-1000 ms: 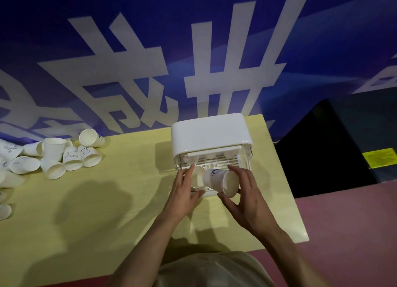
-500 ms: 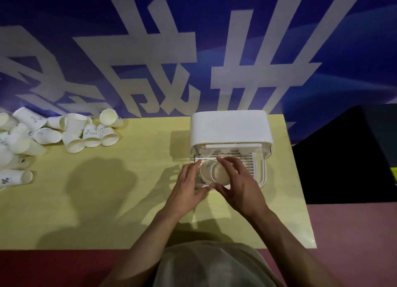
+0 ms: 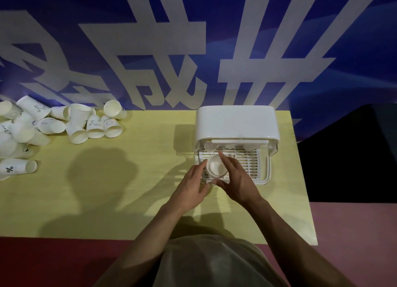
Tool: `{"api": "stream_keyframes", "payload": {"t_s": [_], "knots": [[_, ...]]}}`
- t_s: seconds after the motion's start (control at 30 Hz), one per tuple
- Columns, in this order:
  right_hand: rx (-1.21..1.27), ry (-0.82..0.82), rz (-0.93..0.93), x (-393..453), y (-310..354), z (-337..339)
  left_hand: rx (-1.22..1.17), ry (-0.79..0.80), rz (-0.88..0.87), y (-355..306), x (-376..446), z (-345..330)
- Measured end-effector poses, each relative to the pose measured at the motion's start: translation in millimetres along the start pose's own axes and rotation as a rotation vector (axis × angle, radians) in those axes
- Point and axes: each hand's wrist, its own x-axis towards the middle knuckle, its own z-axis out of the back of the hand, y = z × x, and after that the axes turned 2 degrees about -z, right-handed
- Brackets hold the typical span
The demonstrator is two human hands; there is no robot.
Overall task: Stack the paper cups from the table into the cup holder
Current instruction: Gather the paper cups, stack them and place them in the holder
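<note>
The white plastic cup holder [image 3: 236,125], a boxy case with a rounded lid and a slatted rack pulled out at the front, stands at the right of the tabletop [image 3: 133,179]. A paper cup [image 3: 216,168] sits mouth-up on the rack's left side; round shapes under the lid's edge are too dim to make out. The right hand [image 3: 236,179] curls around the cup, forefinger along its far rim and thumb at the near rim. The left hand [image 3: 190,186] rests beside the cup with relaxed, nearly straight fingers touching its left wall. More smooth white paper cups [image 3: 64,123], some with small printed drawings, lie tumbled at the far left. The tabletop is pale yellow wood grain, backed by a blue banner [image 3: 193,50] with large white characters; reddish floor [image 3: 354,243] shows below
</note>
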Motion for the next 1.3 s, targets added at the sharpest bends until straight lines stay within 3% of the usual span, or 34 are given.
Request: {"api": "stream_keyframes", "payload": {"t_s": [0.23,0.57,0.83,1.03,1.3], "knots": [[0.141,-0.061,-0.063,2,-9,-7,-0.059,0.024,0.027,-1,7,0],[0.108,-0.079,-0.038,25,5,-3,-0.116,0.008,0.058,3,24,14],[0.037,-0.179,-0.063,-22,27,9,-0.158,-0.041,-0.027,21,0,32],[0.011,-0.17,0.019,-31,91,-4,-0.202,-0.114,0.03,64,-52,70],[0.014,-0.003,0.17,33,214,-113,-0.253,-0.305,0.184,190,-142,188]]}}
